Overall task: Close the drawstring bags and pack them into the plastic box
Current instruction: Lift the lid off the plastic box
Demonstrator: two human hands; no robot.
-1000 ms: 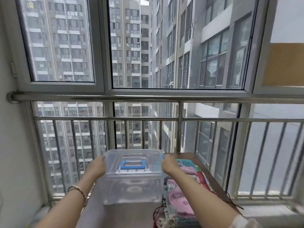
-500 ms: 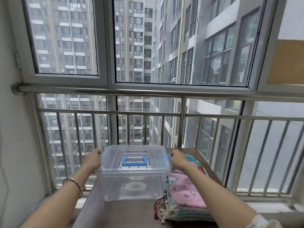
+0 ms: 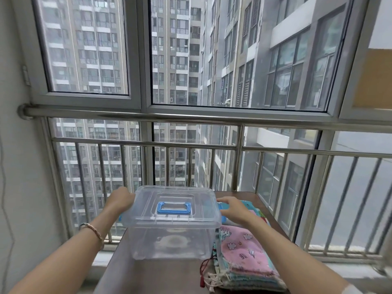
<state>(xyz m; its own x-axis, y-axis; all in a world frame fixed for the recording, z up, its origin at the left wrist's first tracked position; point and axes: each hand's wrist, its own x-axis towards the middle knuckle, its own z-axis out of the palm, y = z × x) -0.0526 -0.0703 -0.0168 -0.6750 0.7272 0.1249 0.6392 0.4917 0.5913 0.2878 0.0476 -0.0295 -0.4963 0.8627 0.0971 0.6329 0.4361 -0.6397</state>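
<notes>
Both arms stretched fwd. L hand [image 3: 119,200] cupped on left end of clear plastic box [image 3: 172,228], fingers curled at lid edge. R hand [image 3: 234,210] on right end, fingers spread over blue latch [image 3: 223,206]. Box on table [image 3: 152,276], lid w/ blue handle [image 3: 174,207] on. Drawstring bags [image 3: 244,259] stacked just right, touching box.

I see a clear, colourless plastic box [image 3: 169,236] with a bright blue handle [image 3: 174,207] on its see-through lid [image 3: 176,205], plus blue side latches [image 3: 222,218]. The table [image 3: 152,274] under it reads dark brown. Top drawstring bag [image 3: 244,251] of the stack is pink, printed with small white clouds and cartoon figures; the layers below show pale blue and teal edges, with a bit of red further back. Cords: dark red cord [image 3: 204,270] and off-white cords [image 3: 214,282]. My left wrist carries a thin pinkish-gold bracelet [image 3: 94,231]. Railing [image 3: 191,145] is shiny silver metal; the buildings outside are grey and beige.
</notes>
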